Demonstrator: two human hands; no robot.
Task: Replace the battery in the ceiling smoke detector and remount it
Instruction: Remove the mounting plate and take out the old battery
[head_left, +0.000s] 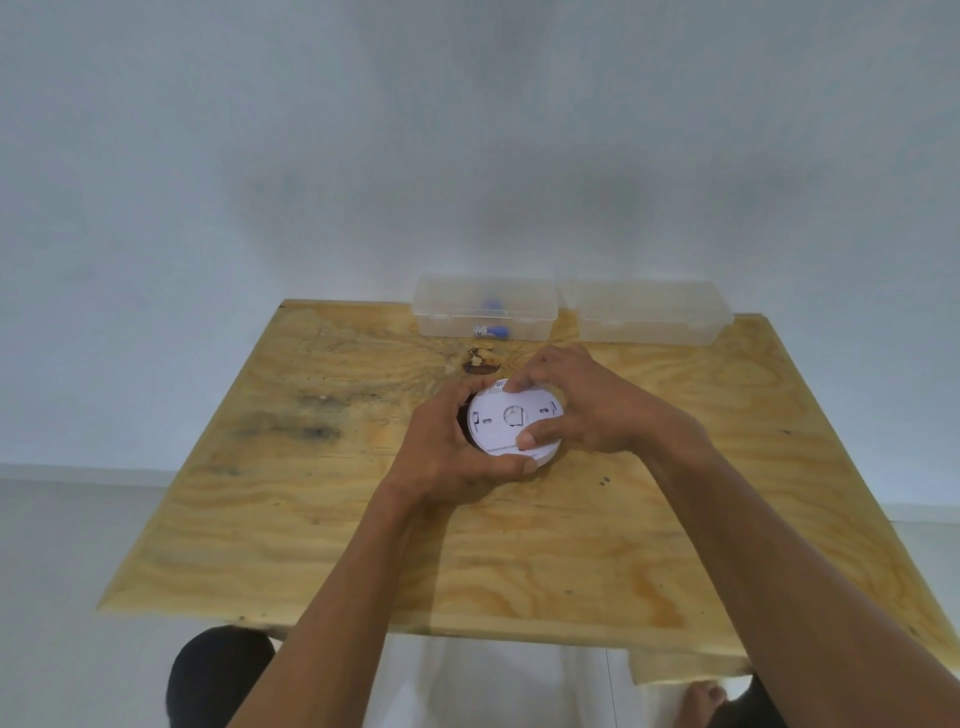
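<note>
A: From the head view, how far along?

B: The round white plastic smoke detector (514, 422) is off the ceiling, at the centre of the bare plywood table (322, 525), back side up. Battery swap unclear; remounting remains, I'd judge.

A: Hands?

B: Left hand (451, 451) cups its 9 o'clock edge, fingers closed. Right hand (587, 402) pinches the back plate, thumb at 5 o'clock.

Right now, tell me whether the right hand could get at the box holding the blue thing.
Probably yes: the table between the right hand and that box is bare, but its grip is on the detector.
</note>
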